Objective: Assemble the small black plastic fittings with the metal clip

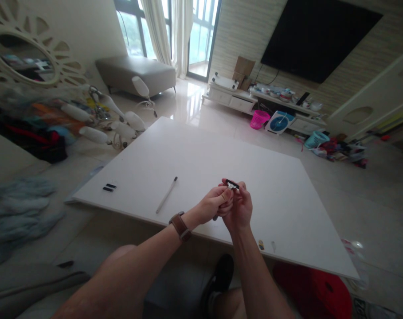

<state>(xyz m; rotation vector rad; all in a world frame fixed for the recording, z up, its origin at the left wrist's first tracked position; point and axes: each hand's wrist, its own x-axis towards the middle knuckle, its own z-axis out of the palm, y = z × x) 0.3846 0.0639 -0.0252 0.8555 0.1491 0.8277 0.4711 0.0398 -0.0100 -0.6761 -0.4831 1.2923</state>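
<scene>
Both hands meet above the near part of the white tabletop point(201, 155). My left hand point(216, 204), with a brown watch strap at the wrist, is closed round the handle of a small T-shaped tool point(232, 184). That tool has a silvery neck and a black bar-shaped head, and looks like a razor or scraper. My right hand point(243, 206) is closed too, its fingers and thumb at the black head. Left of the hands lies a thin pale rod point(167, 195) with a dark tip. Further left rest two short black strips point(109, 187).
A small yellow-and-dark item point(261, 244) and a small clear piece point(273, 246) lie at the tabletop's near edge. A chandelier-like lamp point(121, 128) stands beyond the left edge. A red stool-like object point(316, 290) sits below on the right.
</scene>
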